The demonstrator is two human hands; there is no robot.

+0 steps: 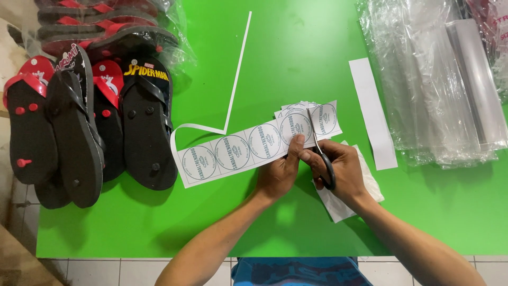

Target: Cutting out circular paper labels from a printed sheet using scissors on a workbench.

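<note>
Pinching the label strip [248,151] on the green table [296,53], the left hand [279,172] steadies it while the right hand [338,169] grips scissors [319,148] cutting near its right end (a few cut labels [291,110] piled there, roughly four circles uncut).

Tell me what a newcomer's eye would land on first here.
First, the bright green tabletop filling the view. At its middle, the left hand holds a white paper strip of round printed labels while the right hand works black-handled scissors across it. At the left edge lie black-and-red rubber flip-flops; a heap of clear plastic bags fills the upper right.
</note>
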